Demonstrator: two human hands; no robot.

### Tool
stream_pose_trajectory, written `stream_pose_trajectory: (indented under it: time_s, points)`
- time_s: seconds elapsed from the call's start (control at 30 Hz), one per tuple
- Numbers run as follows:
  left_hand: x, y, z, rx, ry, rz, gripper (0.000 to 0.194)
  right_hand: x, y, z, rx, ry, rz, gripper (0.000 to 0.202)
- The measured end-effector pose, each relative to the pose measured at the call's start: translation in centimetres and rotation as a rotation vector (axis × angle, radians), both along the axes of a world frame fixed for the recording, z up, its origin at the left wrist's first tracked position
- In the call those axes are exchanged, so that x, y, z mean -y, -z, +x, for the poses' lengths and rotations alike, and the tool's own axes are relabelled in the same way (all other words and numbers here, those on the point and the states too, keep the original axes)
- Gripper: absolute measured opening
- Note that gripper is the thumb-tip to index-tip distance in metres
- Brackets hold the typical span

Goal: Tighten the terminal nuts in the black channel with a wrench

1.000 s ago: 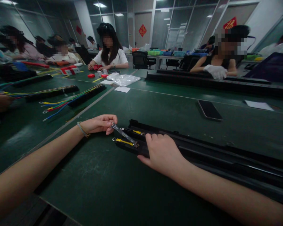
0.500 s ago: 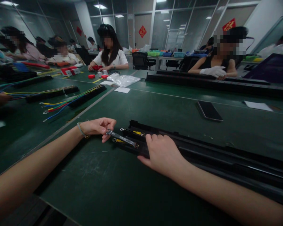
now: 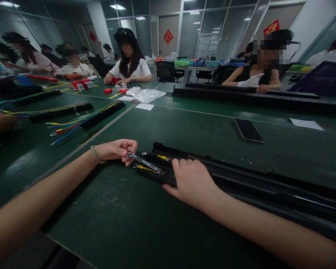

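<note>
Right hand point(image 3: 196, 181) clasped over black channel point(image 3: 243, 183) on counter point(image 3: 100, 216), thumb at near edge; left hand point(image 3: 119, 150) pinches wrench point(image 3: 145, 162) by one end, other end within channel. Held end now nearer wearer than a second ago, far end unmoved: probably a turning stroke. Phone point(image 3: 248, 130) lies beyond

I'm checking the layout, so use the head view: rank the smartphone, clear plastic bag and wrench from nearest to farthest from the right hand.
1. Wrench, just left of the right hand, held in the left hand.
2. Smartphone, ahead and to the right.
3. Clear plastic bag, farther ahead, to the left.
</note>
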State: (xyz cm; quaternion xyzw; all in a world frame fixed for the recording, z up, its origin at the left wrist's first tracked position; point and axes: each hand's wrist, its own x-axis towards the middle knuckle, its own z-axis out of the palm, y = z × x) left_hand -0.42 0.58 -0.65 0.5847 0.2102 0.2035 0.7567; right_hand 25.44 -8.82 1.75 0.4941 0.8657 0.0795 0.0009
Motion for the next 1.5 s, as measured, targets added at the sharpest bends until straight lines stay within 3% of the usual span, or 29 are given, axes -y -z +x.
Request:
stream_pose_trajectory:
  time_s: [0.17,0.4,0.57,0.8,0.93,1.07,1.3,1.5]
  points:
    - [-0.2,0.3,0.3,-0.003,-0.109,0.005,0.021,-0.1,0.1,0.0,0.01,-0.005,-0.004,0.05]
    - [-0.2,0.3,0.6,-0.002,-0.134,-0.013,0.016,-0.1,0.0,0.0,0.009,-0.002,-0.007,0.05]
    - [-0.1,0.1,0.3,-0.006,-0.052,0.005,0.02,0.0,0.0,0.1,0.009,-0.005,-0.007,0.05]
    - [0.5,-0.7,0.1,-0.107,0.188,0.003,0.025,0.0,-0.1,0.1,0.027,-0.011,-0.016,0.051]
    - [0.7,-0.8,0.2,-0.128,0.219,-0.01,0.024,-0.1,0.0,0.1,0.009,-0.017,0.001,0.051]
    - [0.5,-0.6,0.0,-0.107,0.197,-0.036,0.024,-0.1,0.1,0.1,-0.012,-0.025,0.0,0.051]
    - [0.1,-0.2,0.3,-0.016,0.016,-0.013,0.022,-0.1,-0.2,0.0,0.012,0.001,-0.026,0.052]
    - [-0.1,-0.1,0.4,0.004,-0.02,-0.047,0.02,0.0,-0.3,-0.1,0.008,0.011,-0.042,0.051]
